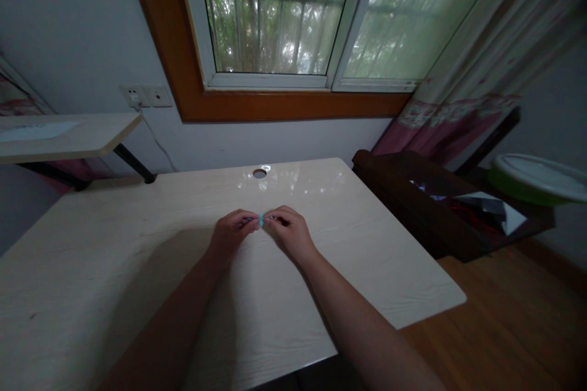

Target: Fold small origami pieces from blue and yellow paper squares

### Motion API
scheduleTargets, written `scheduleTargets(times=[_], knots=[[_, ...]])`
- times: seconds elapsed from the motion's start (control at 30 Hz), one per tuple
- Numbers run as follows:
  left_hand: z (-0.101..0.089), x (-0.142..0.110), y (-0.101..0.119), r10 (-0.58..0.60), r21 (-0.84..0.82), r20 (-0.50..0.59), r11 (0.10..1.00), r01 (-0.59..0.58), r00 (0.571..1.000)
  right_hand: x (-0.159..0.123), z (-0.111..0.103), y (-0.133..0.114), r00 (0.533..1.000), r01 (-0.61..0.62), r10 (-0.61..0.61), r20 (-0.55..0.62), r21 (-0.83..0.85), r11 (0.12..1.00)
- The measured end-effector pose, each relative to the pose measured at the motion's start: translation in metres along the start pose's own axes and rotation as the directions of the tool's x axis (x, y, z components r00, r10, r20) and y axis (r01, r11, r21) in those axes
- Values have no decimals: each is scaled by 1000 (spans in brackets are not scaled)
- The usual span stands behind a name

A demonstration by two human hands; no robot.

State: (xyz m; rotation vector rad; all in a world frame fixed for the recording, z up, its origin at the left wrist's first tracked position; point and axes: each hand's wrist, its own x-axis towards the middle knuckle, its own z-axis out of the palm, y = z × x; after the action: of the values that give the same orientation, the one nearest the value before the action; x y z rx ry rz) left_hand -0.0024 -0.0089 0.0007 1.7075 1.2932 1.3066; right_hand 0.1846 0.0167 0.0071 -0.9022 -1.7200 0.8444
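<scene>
Both hands' fingers (251, 220) pinching small teal item (261, 220) btwn them, over pale desk (367, 244) nr round hole (259, 173).

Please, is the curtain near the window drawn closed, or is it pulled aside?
Pulled aside: the curtain hangs at the picture's right, and greenery shows through the window.

Pale worktop (389, 269), wood grain, round hole near far edge. White/grey wall (275, 139) behind. Window (279, 12): white frame, orange-brown wood surround (293, 107), bars and greenery outside; daylight reflects off worktop. Patterned curtain (463, 98) on right, pink lower band. Dark wooden furniture (413, 214) beside worktop. Brown wood-look floor (486, 311). Left: raised shelf (92, 140), wall sockets (147, 96), cable plugged in.
</scene>
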Motion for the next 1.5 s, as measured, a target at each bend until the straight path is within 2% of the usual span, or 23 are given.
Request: scheduleTargets(times=[0.63,0.97,1.2,1.5], knots=[[2,1,6,32,145,-29,989,-27,999,3,-1,6,999,-4,4,38,16,1000],[1,2,5,72,190,-23,980,-66,997,4,5,7,999,30,-28,31,-37,999],[3,1,-1,46,227,-39,973,-36,998,3,4,8,1000,0,2,31,-79,997],[2,1,2,28,219,-15,976,-24,1000,2,4,9,998,-4,8,57,-67,998]])
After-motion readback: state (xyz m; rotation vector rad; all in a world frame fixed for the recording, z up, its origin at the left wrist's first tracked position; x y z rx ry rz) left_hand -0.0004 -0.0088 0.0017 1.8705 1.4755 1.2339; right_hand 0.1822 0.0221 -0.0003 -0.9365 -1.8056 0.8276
